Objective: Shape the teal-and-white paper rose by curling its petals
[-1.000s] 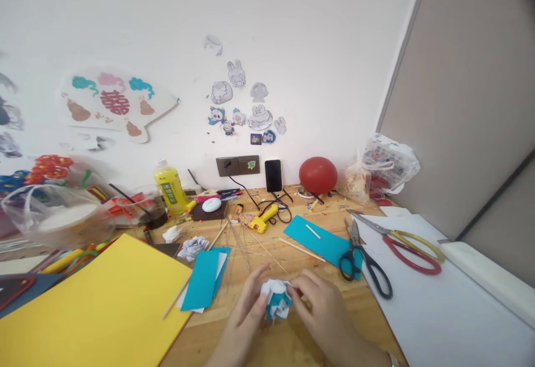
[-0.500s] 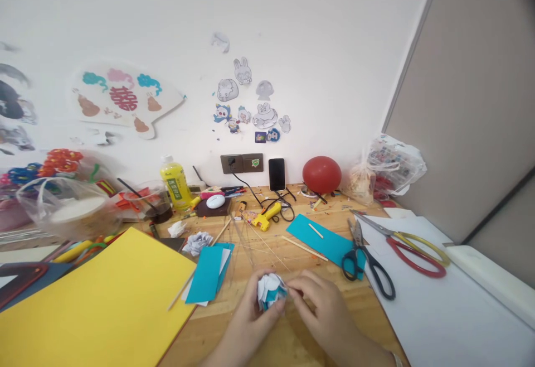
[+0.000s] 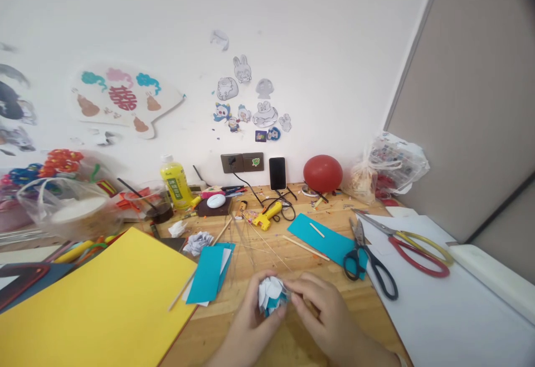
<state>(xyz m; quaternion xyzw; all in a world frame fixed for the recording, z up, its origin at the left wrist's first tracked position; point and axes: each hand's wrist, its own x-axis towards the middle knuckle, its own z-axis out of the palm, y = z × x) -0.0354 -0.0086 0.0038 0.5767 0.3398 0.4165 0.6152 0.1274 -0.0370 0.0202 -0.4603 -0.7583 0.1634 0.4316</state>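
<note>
A white and blue paper flower [image 3: 271, 294] sits cupped in my left hand [image 3: 254, 314], fingers and thumb wrapped about its left side. My right hand [image 3: 320, 311] is closed in a pinch at the flower's right edge, thumb and forefinger on a petal there. Left of the hands lie blue paper strips [image 3: 204, 275] with white ones beneath them. A grey-white crumpled paper flower [image 3: 198, 242] rests just behind those strips.
Black scissors [image 3: 368, 261] and red-and-yellow-handled scissors [image 3: 413, 244] lie at the right. Behind the hands is a yellow glue gun [image 3: 267, 216]. Yellow paper [image 3: 104, 294] covers the left, white sheets [image 3: 451, 311] the right. A red balloon [image 3: 322, 173] sits by the wall.
My right fingers have shifted slightly at the flower's right edge, and the flower has turned a little in my left hand. The view has moved slightly.
</note>
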